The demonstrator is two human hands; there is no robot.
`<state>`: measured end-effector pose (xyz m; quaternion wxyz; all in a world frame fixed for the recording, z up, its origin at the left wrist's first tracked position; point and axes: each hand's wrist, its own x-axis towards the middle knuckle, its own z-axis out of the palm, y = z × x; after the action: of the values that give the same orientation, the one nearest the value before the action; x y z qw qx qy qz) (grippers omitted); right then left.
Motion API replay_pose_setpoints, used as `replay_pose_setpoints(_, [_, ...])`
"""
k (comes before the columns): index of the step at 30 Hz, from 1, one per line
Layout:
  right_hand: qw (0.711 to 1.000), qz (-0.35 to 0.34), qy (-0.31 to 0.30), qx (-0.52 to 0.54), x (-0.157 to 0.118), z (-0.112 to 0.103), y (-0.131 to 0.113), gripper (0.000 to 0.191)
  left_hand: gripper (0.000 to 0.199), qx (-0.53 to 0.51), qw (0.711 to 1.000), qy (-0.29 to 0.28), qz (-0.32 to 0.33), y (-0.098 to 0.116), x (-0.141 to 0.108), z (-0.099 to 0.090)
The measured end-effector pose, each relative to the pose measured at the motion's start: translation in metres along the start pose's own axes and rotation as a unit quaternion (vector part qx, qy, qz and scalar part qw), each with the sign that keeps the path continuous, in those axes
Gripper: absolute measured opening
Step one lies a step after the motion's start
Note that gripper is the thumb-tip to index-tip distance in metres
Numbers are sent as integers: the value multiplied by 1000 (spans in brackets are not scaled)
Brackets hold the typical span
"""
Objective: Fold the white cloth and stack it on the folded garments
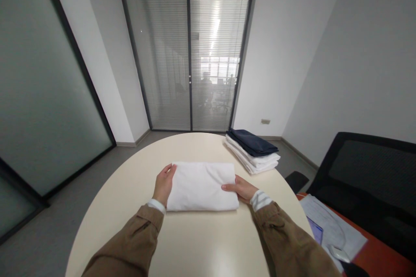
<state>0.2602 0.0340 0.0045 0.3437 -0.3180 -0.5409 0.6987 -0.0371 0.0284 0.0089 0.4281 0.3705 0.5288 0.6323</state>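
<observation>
The folded cloth [201, 188] I hold is plain white. My jacket sleeves [289, 238] are brown, my right shirt cuff [261, 200] striped grey and white, the round tabletop [136, 181] cream, the chair seat [388, 251] orange-red.

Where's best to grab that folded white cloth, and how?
The white cloth is probably best gripped at its left and right edges, one hand from each side, since it lies flat and wide. The left hand and right hand hold it there.

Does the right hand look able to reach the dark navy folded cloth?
Likely yes: the dark navy folded cloth lies uncovered nearby, though the right hand would first release the white folded cloth.
</observation>
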Motion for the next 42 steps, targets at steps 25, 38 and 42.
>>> replay_pose_setpoints(25, [982, -64, 148, -94, -15, -14, -67, 52, 49, 55, 997, -23, 48, -35, 9, 0])
replay_pose_setpoints(38, [862, -297, 393, 116, 19, -67, -163, 31, 45, 103, 992, -50, 57, -39, 6, -2])
replay_pose_setpoints(42, [861, -259, 400, 175, 36, -102, -141, 21, 46, 126, 988, -57, 63, -39, 6, -2])
